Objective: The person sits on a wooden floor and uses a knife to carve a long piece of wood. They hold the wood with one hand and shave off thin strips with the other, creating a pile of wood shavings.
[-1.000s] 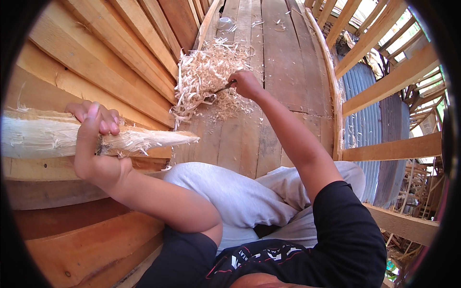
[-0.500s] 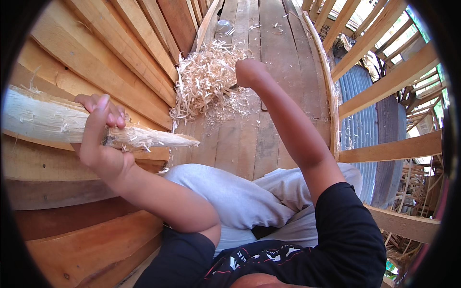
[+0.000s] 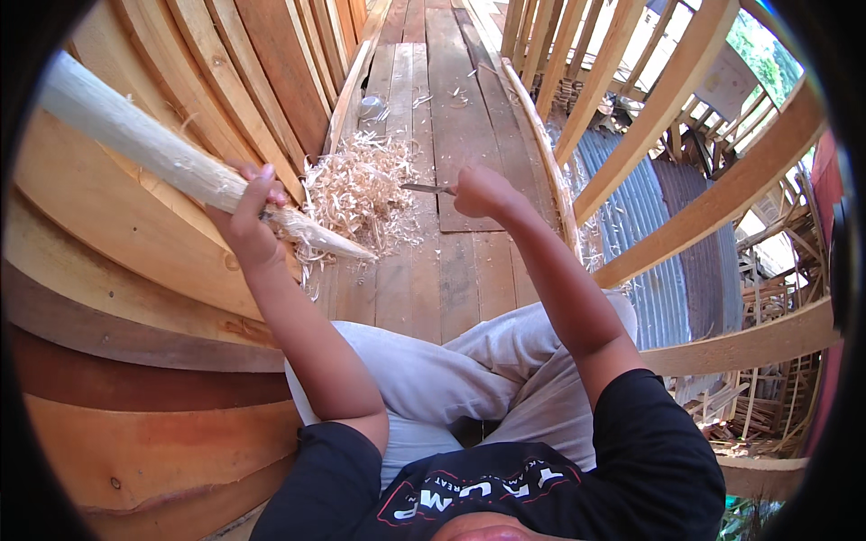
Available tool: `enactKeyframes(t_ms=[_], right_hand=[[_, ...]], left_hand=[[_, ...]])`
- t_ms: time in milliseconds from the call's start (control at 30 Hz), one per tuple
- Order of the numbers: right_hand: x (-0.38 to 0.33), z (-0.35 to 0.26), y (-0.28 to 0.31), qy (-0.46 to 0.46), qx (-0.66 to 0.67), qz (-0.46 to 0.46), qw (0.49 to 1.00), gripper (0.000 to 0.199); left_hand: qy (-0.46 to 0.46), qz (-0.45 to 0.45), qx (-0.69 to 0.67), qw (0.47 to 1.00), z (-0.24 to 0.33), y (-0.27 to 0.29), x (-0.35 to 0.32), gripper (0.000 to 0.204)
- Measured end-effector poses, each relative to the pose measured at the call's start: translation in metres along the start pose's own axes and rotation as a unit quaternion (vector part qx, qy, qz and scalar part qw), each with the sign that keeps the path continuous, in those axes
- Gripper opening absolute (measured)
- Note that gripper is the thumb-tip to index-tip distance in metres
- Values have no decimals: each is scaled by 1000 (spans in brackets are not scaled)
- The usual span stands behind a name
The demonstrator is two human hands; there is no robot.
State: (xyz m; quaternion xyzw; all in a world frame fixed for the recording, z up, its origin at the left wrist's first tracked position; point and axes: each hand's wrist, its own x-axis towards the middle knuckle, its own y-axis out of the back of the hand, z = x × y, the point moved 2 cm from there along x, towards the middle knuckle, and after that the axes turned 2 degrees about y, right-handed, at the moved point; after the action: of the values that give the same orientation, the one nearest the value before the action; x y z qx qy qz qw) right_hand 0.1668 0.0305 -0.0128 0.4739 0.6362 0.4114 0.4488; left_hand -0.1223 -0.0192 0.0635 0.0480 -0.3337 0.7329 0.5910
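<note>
While there's only the one head view to go on, it shows plenty: the left hand (image 3: 242, 221) is wrapped tight around a pale wooden stake (image 3: 171, 162), holding it slanted so the long end runs up toward the upper left and the whittled point (image 3: 347, 248) aims down at the plank floor (image 3: 451, 270). The right hand (image 3: 483, 191) is fisted closed on the handle of a small knife (image 3: 426, 188), blade sticking out to the left, clear of the stake and hovering just over a pile of wood shavings (image 3: 356, 185) heaped against the curved wall planks (image 3: 135, 243). Person's sitting cross-legged in grey trousers (image 3: 433, 379), knees right under the work. What bugs me: that blade points back toward the left grip, so if a stroke slips or bites a knot and jumps, I'd guess the fingers (image 3: 262, 176) near the tapered end catch it. The point also hangs over the thigh, so a slack left grip could drop it there. Loose curls on the floor look slippery too, and the open railing (image 3: 667, 108) on the right is close.
</note>
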Motion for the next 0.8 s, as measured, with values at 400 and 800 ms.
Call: enactKeyframes(t_ms=[400, 800], right_hand=[[-66, 100, -102, -151, 390, 34, 908, 26], [-72, 68, -113, -177, 430, 107, 879, 18]], left_hand=[[88, -244, -130, 957, -94, -89, -58, 26], [108, -272, -108, 950, -96, -104, -76, 28]])
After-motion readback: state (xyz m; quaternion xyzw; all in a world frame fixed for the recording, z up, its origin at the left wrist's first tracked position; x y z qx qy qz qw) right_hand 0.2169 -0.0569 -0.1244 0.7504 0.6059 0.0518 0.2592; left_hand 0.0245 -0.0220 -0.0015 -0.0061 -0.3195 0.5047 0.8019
